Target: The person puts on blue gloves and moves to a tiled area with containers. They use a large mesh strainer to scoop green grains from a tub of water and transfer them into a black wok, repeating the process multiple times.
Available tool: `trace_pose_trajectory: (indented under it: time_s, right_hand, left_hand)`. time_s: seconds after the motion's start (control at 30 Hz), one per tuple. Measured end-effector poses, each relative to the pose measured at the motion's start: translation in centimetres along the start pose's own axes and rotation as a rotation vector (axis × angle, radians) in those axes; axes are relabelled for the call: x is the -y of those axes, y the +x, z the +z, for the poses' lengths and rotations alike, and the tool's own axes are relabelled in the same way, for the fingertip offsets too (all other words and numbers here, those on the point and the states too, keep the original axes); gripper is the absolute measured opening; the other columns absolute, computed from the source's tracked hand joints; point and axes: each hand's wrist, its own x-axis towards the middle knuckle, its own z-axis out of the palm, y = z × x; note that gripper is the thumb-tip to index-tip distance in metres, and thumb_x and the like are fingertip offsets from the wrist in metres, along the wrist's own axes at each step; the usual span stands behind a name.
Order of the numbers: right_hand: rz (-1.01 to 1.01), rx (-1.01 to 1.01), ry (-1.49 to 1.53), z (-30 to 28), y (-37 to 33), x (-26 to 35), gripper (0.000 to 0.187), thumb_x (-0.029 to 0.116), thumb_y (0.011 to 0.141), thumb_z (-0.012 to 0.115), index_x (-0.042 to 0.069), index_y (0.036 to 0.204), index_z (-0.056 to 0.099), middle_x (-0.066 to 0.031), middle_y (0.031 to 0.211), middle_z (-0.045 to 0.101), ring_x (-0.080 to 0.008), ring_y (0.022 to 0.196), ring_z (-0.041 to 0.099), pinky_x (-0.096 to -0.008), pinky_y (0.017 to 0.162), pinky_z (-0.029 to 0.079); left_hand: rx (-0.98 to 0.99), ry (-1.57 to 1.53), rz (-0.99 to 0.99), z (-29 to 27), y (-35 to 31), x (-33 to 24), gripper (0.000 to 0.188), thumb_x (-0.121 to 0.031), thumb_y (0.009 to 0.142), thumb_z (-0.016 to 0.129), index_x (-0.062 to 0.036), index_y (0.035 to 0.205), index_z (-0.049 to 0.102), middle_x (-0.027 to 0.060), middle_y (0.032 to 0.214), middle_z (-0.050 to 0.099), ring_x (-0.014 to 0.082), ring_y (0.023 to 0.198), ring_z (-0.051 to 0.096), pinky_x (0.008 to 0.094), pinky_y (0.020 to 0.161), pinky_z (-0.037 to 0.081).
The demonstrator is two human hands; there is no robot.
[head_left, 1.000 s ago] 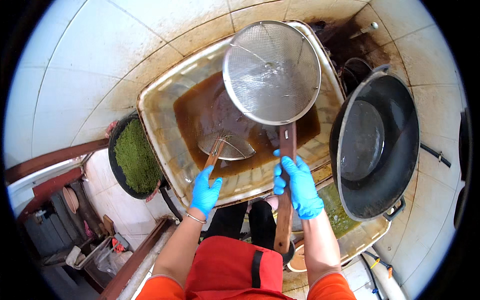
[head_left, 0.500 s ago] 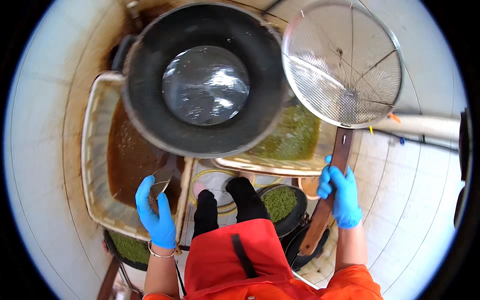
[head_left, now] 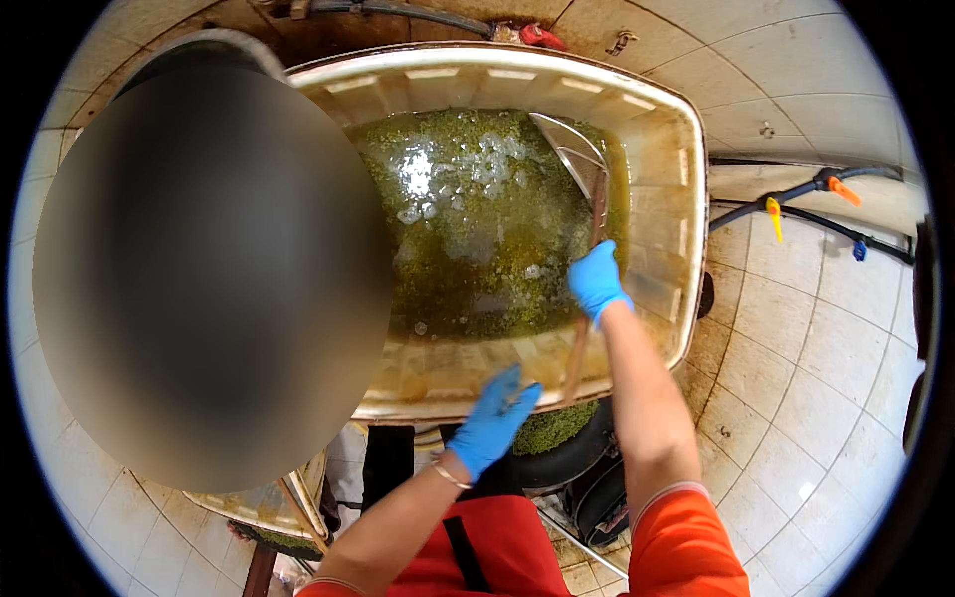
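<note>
My right hand is closed around the wooden handle of a round mesh strainer. The strainer's head tilts down into the greenish, foamy water of a cream plastic tub, at its right end, so part of the mesh is under the surface. The handle slants toward me across the near rim. My left hand is by that rim, left of the handle, fingers apart and nothing visible in them. Both hands wear blue gloves.
A blurred oval hides most of the left side; the dark rim of a large pan shows above it. Below the tub stands a black container of chopped greens. Hoses with coloured valves run along the right wall.
The strainer has gone from raised in front of me to tilted into the green water. My left hand has moved right to the tub's near rim. The view has shifted toward the right tub.
</note>
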Motion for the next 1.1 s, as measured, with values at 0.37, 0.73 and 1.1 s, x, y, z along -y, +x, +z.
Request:
trace_pose_trajectory:
  time_s: [0.37,0.73,1.1]
  right_hand:
    - [0.103,0.060,0.536,-1.6,4.8,3.8,0.032,0.017,0.080,0.058,-0.001,0.098,0.038,-0.0113,0.073,0.050,-0.0213,0.059,0.051,-0.0366,0.051,0.044]
    - [-0.106,0.237,0.354,3.3,-9.1,6.1,0.043,0.011,0.081,0.060,-0.003,0.110,0.032,-0.0302,0.093,0.054,-0.0443,0.085,0.058,-0.0462,0.074,0.046]
    - [-0.224,0.251,0.056,7.4,0.4,17.3,0.044,0.014,0.080,0.059,-0.005,0.110,0.031,-0.0320,0.091,0.060,-0.0455,0.085,0.061,-0.0499,0.072,0.051]
  left_hand:
    - [0.283,-0.733,-0.442,4.4,10.0,-6.2,0.063,-0.058,0.093,0.036,-0.0042,0.121,0.051,0.0042,0.079,0.058,0.0130,0.063,0.053,0.0272,0.053,0.045]
    - [0.259,-1.124,-0.594,1.1,-1.8,-1.2,0.058,-0.068,0.087,0.038,-0.0107,0.096,0.047,-0.0009,0.063,0.035,0.0108,0.046,0.029,0.0241,0.041,0.027]
    - [0.332,-1.340,-0.402,-3.7,9.7,-4.0,0.055,-0.070,0.086,0.037,-0.0152,0.086,0.046,-0.0027,0.059,0.040,0.0091,0.041,0.033,0.0244,0.034,0.026]
